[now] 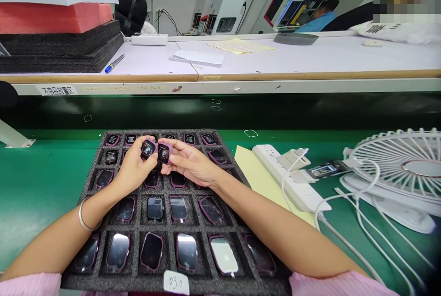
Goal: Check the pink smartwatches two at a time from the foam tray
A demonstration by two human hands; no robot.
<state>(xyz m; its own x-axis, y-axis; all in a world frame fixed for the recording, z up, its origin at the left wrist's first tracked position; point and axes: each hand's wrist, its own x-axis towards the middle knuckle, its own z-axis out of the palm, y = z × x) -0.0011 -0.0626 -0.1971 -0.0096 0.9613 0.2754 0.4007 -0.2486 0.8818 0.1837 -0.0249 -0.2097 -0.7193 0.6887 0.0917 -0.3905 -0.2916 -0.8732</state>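
Two smartwatch bodies without straps are held side by side above a black foam tray (138, 227). My left hand (135, 165) is closed on one smartwatch (148, 148), dark-faced with a lit display. Fingers and thumb of my right hand (193, 164) grip the other smartwatch (164, 153), which has a purple case and a lit screen. Beneath both hands, the tray's square pockets hold several more purple-cased watches (152, 251). Some in the far row show lit text, while most nearer ones have dark screens. My hands and forearms hide part of the tray.
A white label (176, 282) marks the tray's front edge. To the right lie yellow paper (246, 163), a power strip (289, 179) with plugs and cables, and a white fan (403, 172). Foam blocks (58, 34) and a pen (114, 64) rest on the shelf (241, 64). Two people sit beyond.
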